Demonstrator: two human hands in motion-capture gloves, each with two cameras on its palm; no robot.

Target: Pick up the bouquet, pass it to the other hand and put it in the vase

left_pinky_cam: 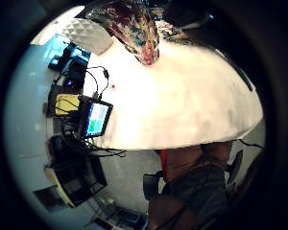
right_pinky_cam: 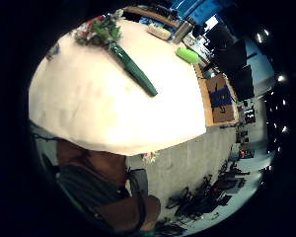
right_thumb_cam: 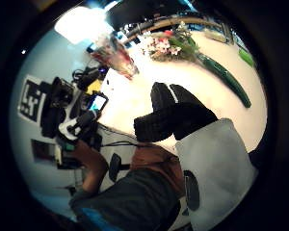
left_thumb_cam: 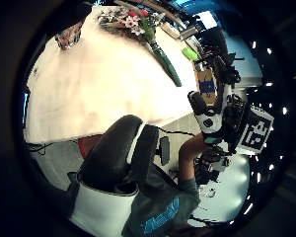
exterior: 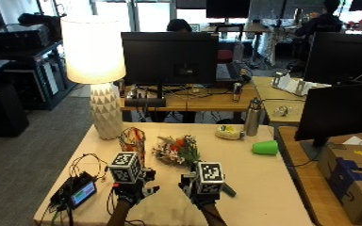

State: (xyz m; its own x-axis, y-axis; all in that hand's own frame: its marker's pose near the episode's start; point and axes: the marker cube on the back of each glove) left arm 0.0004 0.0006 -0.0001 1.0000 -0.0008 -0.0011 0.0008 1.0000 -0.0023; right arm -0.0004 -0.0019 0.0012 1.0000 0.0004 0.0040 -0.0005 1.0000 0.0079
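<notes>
Bouquet (exterior: 176, 151) lying flat on the desk (exterior: 262, 188) near its middle, flowers toward the far edge, green-wrapped stems (right_pinky_cam: 134, 70) pointing to the near right. Held by neither hand. Patterned glass vase (exterior: 133, 140) upright just left of the flowers, close to the white lamp (exterior: 99, 75) at the far left corner.

Left hand (exterior: 129, 186) above the near edge, left of centre, touching nothing; one gloved finger (left_thumb_cam: 121, 150) showing in its thumb side palm view, but open or closed cannot be told. Right hand (exterior: 201, 188) above the near edge beside it, close to the stem ends, apart from them. Fingers (right_thumb_cam: 171, 118) loosely curled around nothing in its thumb side palm view.

Small screen device (exterior: 76, 193) with cables at the near left corner. Green cup (exterior: 265, 147) on its side by the right edge. Metal bottle (exterior: 252, 117) and a pale roll (exterior: 229, 132) along the far edge, right of centre.
</notes>
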